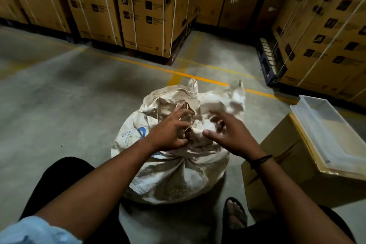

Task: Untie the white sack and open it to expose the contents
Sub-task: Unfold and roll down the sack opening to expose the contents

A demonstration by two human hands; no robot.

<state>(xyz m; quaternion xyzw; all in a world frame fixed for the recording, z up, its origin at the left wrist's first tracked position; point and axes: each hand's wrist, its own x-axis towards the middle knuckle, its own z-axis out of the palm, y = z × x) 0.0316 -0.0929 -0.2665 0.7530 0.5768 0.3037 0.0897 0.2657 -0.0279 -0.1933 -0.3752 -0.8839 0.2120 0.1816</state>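
A white woven sack [174, 174] with blue print stands on the concrete floor between my knees. Its neck is gathered and crumpled on top, and loose flaps of fabric stick up at the far side. My left hand [168, 132] rests on the gathered neck, its fingers curled around the bunched fabric and a thin tie. My right hand [227, 134] hovers just right of the knot with fingers spread and blurred, touching the cloth lightly. The sack's contents are hidden.
A cardboard box [281, 168] stands close on the right with a clear plastic tray [326, 130] on top. Stacked strapped cartons [146, 6] line the back and right. A yellow floor line [138, 63] runs behind the sack. My sandalled foot [234, 212] is beside the sack.
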